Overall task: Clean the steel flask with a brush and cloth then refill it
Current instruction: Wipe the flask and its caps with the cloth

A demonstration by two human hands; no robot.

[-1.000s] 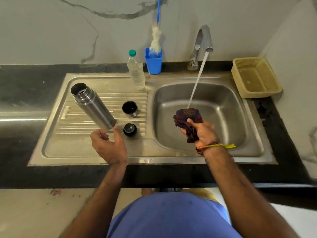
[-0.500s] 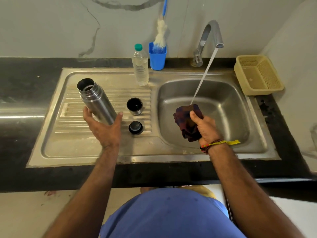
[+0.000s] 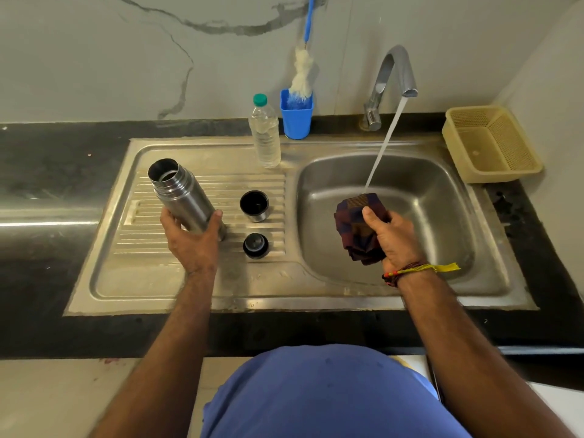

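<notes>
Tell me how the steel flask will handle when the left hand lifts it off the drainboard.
The steel flask looks rigid and smooth, so it may feel slippery. It stands open-mouthed with its cap off, so tilting could spill anything left inside. The left hand grips it low down, so it may feel top-heavy.

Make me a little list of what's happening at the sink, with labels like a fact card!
left hand: left hand grips the steel flask
flask: open, standing on the drainboard
right hand: right hand holds a dark cloth
tap: tap running, water landing on the cloth
brush: brush stands in the blue cup
beside the flask: cup lid and stopper
</notes>
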